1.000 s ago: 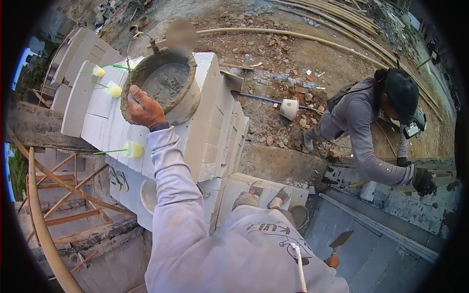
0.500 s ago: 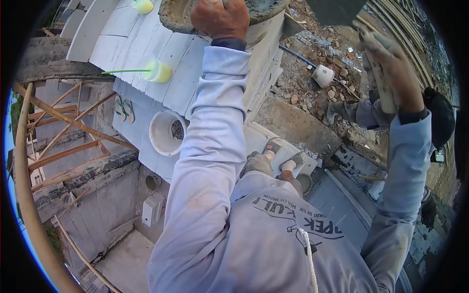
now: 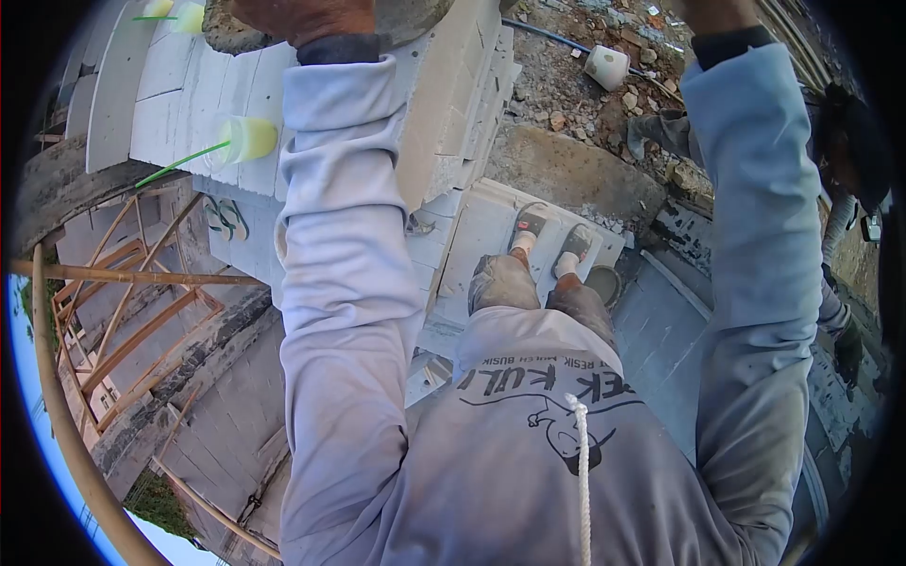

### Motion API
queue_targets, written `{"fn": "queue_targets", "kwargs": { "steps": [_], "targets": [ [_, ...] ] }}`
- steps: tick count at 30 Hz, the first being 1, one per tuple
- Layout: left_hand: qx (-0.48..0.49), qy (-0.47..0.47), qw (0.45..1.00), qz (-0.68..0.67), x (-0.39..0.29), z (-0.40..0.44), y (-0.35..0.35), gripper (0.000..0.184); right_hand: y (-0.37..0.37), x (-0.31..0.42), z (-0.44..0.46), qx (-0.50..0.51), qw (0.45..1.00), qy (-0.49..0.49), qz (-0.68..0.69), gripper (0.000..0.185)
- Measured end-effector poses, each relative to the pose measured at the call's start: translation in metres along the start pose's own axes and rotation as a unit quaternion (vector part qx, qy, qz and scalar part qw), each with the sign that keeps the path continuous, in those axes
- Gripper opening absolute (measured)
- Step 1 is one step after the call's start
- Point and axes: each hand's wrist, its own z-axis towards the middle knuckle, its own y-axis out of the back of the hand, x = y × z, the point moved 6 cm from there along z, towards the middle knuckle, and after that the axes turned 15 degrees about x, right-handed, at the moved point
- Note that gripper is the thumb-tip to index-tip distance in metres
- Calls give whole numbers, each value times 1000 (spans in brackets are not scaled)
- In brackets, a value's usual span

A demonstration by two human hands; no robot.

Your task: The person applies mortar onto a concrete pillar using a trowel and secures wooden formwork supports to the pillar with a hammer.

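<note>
At the top edge my left hand (image 3: 307,17) is partly cut off, its back over the rim of a mortar-crusted bucket (image 3: 231,30); its fingers are out of sight. The bucket stands on pale blocks (image 3: 203,80) and shows only in part. My right hand (image 3: 714,13) is raised at the top right, cut off by the frame, so its fingers and anything in them are hidden. No trowel shows. Below the bucket, a cup of pale yellow drink (image 3: 248,140) with a green straw stands on the blocks, left of my left forearm.
A co-worker (image 3: 849,156) is bent over at the far right. Sandals (image 3: 226,219) lie on the lower blocks. My feet are on a pale block ledge (image 3: 481,222) beside a round container (image 3: 602,283). A white bucket (image 3: 607,66) lies on rubble. Bamboo poles (image 3: 57,377) cross the left.
The view has tilted down and shifted. My right hand rose from low down with the trowel, which has left the frame. My left hand and the mortar bucket now sit at the top edge.
</note>
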Motion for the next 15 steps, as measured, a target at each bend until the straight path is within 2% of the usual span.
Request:
{"fn": "queue_targets", "kwargs": {
  "steps": [1,2,3,4,5,8,9,10,11,12,13,14,15],
  "targets": [
    [-5,-30,1000,1,-3,-3,1,54,3,-35,-18,8,996,-84,6,24],
    [-10,-63,998,-1,-6,-6,1,53,1,-45,-53,-16,985,-66,-161,19],
    [19,-65,996,-54,5,-10,2,50,-14,-107,-86,42,993,-104,-21,30],
    [50,-66,991,-104,17,-18,7,49,-20,-149,-127,77,974,-191,-91,31],
    [29,-49,991,-120,10,-34,26,47,-31,-197,-177,109,961,-231,-102,31],
    [-57,50,990,-120,16,-102,100,40,-43,-256,-333,182,874,-377,-248,30],
    [-57,149,979,-125,43,-137,121,38,-42,-289,-399,199,862,-409,-223,28],
    [-13,259,954,-152,72,-173,137,37,-40,-308,-460,219,836,-449,-228,25],
    [17,372,907,-196,109,-217,150,35,-41,-331,-523,262,820,-423,-281,22],
    [39,481,856,-186,140,-265,158,32,-38,-317,-555,247,816,-405,-329,16],
    [115,556,817,-99,172,-316,170,28,-34,-320,-585,235,801,-457,-308,15],
    [140,592,791,-61,205,-373,180,24,-30,-324,-611,222,782,-509,-285,15],
    [159,639,749,-69,233,-430,188,21,-29,-329,-616,234,782,-506,-277,14]
  ]
}}
